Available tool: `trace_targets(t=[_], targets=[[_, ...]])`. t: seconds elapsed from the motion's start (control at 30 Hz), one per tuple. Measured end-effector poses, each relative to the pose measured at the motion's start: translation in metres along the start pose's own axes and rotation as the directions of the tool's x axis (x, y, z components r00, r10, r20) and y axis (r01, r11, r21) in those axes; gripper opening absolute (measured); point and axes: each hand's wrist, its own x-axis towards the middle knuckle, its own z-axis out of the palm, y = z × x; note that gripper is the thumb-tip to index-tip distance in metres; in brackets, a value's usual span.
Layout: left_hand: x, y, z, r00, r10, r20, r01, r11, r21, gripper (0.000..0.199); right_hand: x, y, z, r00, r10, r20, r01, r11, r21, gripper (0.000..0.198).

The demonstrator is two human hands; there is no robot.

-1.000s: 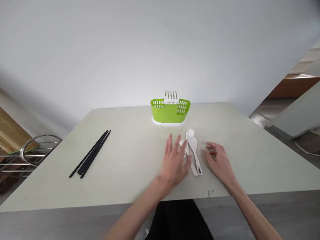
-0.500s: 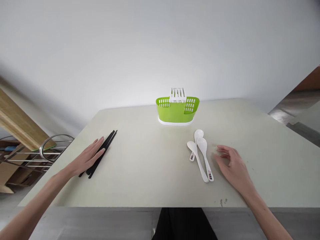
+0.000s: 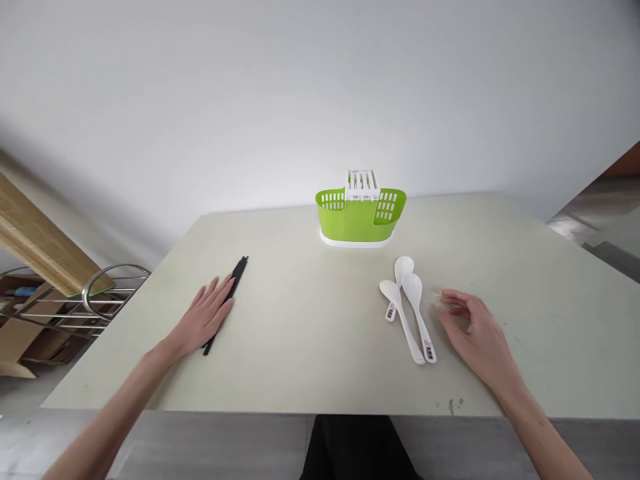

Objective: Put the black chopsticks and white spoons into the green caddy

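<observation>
The left hand (image 3: 203, 319) lies flat, fingers spread, on the bundle of thin black chopsticks (image 3: 231, 288), not yet closed around them. The right hand (image 3: 475, 330) rests loosely curled and empty on the pale surface (image 3: 310, 333), just beside three glossy white plastic spoons (image 3: 407, 303). Beyond both hands the slotted green plastic cutlery basket (image 3: 360, 217) looks unfilled, so nothing seems put away yet.

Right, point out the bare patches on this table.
Widest bare patch: mid-table, between the black chopsticks under the left hand and the white spoons. Crowded: spoons beside the right hand; green caddy stands behind.
</observation>
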Motion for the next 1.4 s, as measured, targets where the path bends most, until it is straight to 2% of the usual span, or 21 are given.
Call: trace_targets(t=[0.2, 0.3, 0.4, 0.47, 0.6, 0.73, 1.1, 1.27, 1.4], targets=[[0.022, 0.093, 0.023, 0.994, 0.1, -0.032, -0.101, 0.994, -0.038, 0.065, -0.001, -0.002, 0.0, 0.999, -0.041, 0.015, 0.041, 0.999, -0.009, 0.034], [0.029, 0.142, 0.037, 0.992, 0.087, -0.091, -0.093, 0.994, -0.061, 0.062, -0.002, -0.006, -0.002, 0.999, -0.038, 0.022, 0.039, 0.999, -0.009, 0.031], [0.031, 0.171, 0.041, 0.994, 0.061, -0.095, -0.071, 0.992, -0.107, 0.061, -0.001, -0.008, -0.003, 0.997, -0.058, 0.043, 0.058, 0.998, -0.013, 0.029], [0.029, 0.174, 0.039, 0.997, 0.035, -0.071, -0.044, 0.989, -0.141, 0.062, -0.001, -0.009, -0.004, 0.995, -0.075, 0.06, 0.076, 0.997, -0.014, 0.029], [0.024, 0.164, 0.031, 0.995, -0.055, -0.087, 0.035, 0.976, -0.215, 0.065, -0.001, -0.009, -0.004, 0.993, -0.091, 0.069, 0.092, 0.996, -0.012, 0.029], [0.024, 0.165, 0.032, 0.996, 0.014, -0.091, -0.032, 0.979, -0.2, 0.068, -0.001, -0.01, -0.003, 0.995, -0.084, 0.059, 0.085, 0.996, -0.012, 0.03], [0.025, 0.201, 0.052, 0.985, 0.126, -0.115, -0.136, 0.988, -0.079, 0.068, -0.001, -0.011, -0.004, 0.994, -0.091, 0.06, 0.092, 0.996, -0.002, 0.03], [0.025, 0.215, 0.055, 0.986, 0.131, -0.107, -0.145, 0.981, -0.132, 0.068, 0.0, -0.012, -0.004, 0.995, -0.081, 0.056, 0.081, 0.997, 0.004, 0.028], [0.043, 0.212, 0.051, 0.988, 0.083, -0.129, -0.118, 0.949, -0.293, 0.067, 0.001, -0.013, -0.003, 0.996, -0.076, 0.052, 0.076, 0.997, 0.011, 0.027]])
